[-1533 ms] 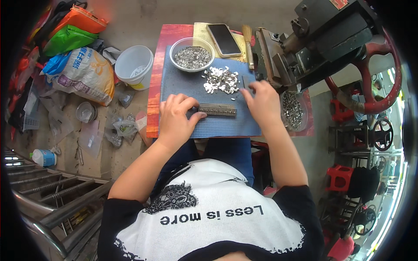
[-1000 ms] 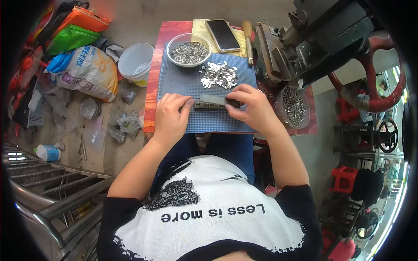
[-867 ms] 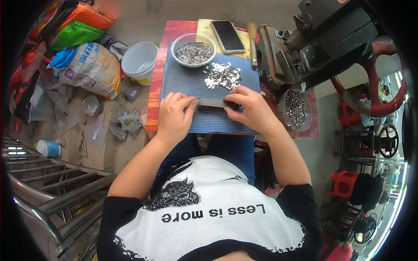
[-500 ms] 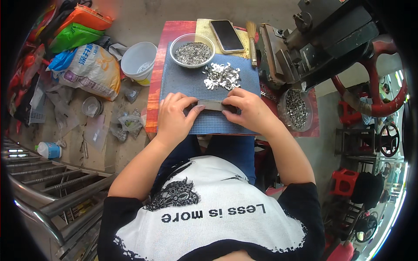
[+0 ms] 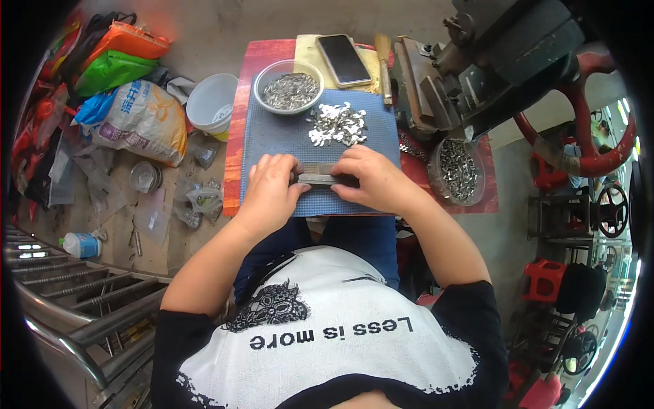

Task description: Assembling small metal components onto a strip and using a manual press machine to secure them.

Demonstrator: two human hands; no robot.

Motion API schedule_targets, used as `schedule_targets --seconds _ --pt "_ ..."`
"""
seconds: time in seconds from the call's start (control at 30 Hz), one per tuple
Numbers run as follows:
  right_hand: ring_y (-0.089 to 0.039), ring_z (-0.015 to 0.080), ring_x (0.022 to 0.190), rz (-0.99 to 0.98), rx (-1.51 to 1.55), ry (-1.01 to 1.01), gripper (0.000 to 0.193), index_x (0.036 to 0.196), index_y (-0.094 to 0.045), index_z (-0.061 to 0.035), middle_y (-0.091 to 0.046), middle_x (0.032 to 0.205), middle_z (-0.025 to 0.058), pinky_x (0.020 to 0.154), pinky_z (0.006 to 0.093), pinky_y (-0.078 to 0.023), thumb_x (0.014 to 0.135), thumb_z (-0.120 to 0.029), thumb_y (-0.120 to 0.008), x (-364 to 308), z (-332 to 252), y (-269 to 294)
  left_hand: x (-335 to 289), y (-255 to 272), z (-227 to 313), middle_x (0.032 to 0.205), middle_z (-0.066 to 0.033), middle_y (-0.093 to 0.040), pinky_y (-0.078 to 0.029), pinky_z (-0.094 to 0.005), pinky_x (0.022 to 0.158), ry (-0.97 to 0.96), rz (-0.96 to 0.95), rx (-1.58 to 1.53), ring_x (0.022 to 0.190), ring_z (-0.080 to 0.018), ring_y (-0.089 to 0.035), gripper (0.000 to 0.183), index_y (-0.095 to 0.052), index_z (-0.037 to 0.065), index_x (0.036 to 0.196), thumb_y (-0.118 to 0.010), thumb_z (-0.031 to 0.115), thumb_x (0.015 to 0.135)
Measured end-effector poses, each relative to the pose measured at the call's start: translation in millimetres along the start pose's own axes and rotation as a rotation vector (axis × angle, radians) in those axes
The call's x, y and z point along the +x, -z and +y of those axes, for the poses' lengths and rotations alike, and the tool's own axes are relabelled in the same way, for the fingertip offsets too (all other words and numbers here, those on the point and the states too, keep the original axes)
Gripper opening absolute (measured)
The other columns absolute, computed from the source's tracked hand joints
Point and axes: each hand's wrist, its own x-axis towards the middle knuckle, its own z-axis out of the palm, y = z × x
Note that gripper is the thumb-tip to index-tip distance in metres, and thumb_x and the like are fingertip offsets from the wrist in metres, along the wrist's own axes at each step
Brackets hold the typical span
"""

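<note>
Working beside a dark machine (image 5: pixel 501 78), at a red tabletop (image 5: pixel 234 157), over a blue textured mat (image 5: pixel 272 133). Pinching narrowly with left hand (image 5: pixel 268 194) and right hand (image 5: pixel 371 178), on the near side of a loose pile of white and dark pieces (image 5: pixel 337 125): opposite ends of a slim grey metal bar (image 5: pixel 317 178), held over the mat between both hands.

I see grey floor (image 5: pixel 494 238) right of the right hand (image 5: pixel 371 179), with a red stool (image 5: pixel 539 272) and bright white light (image 5: pixel 629 303) farther out; metal bars (image 5: pixel 126 311) stand left of the left hand (image 5: pixel 270 192).
</note>
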Motion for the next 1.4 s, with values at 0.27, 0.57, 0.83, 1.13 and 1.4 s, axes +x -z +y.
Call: schedule_targets --seconds 0.27,0.57,0.83,1.13,1.4 --pt "-0.065 0.0302 0.08 0.475 0.045 -0.294 0.025 0.095 -0.066 0.0028 -0.066 0.089 0.0174 0.073 0.0361 -0.052 0.081 -0.016 -0.073 -22 -12 86 86 9 57 0.125 -0.0175 -0.057 -0.044 -0.0416 0.104 -0.164 0.013 -0.304 0.121 -0.0322 -0.054 0.073 -0.051 0.0 0.13 -0.087 0.021 0.07" --pt "-0.066 0.039 0.088 0.696 -0.45 -0.617 0.03 0.093 -0.069 0.0042 -0.068 0.091 0.0224 0.08 0.0463 -0.053 0.082 -0.024 -0.071 -22 29 109 184 -83 109 0.144 -0.0297 -0.042 -0.031 -0.0447 0.116 -0.33 0.028 -0.453 0.139 -0.0413 -0.037 0.132 -0.019 -0.007 0.153 -0.093 0.042 0.056" --pt "-0.069 0.0342 0.082 0.776 -0.236 -0.558 0.029 0.101 -0.072 0.0009 -0.071 0.09 0.0206 0.075 0.0383 -0.053 0.091 -0.026 -0.069 -36 50 125 185 -98 114 0.14 -0.0278 -0.044 -0.032 -0.0467 0.114 -0.335 0.141 -0.348 0.135 -0.0408 -0.04 0.129 -0.022 -0.006 0.151 -0.093 0.043 0.056" --pt "-0.064 0.0444 0.097 0.669 -0.085 -0.682 0.03 0.099 -0.07 0.0011 -0.068 0.099 0.028 0.082 0.0473 -0.051 0.095 -0.026 -0.058 -34 93 130 179 -94 119 0.14 -0.0248 -0.042 -0.037 -0.0458 0.111 -0.322 0.155 -0.379 0.132 -0.0407 -0.044 0.133 -0.016 -0.002 0.153 -0.094 0.044 0.057" --pt "-0.063 0.0469 0.096 0.678 -0.169 -0.637 0.034 0.101 -0.068 0.0011 -0.067 0.1 0.0291 0.083 0.0487 -0.05 0.096 -0.03 -0.056 -39 102 124 180 -97 125 0.139 -0.0252 -0.043 -0.037 -0.0465 0.11 -0.31 0.148 -0.28 0.131 -0.0412 -0.044 0.135 -0.013 -0.002 0.154 -0.094 0.044 0.056"
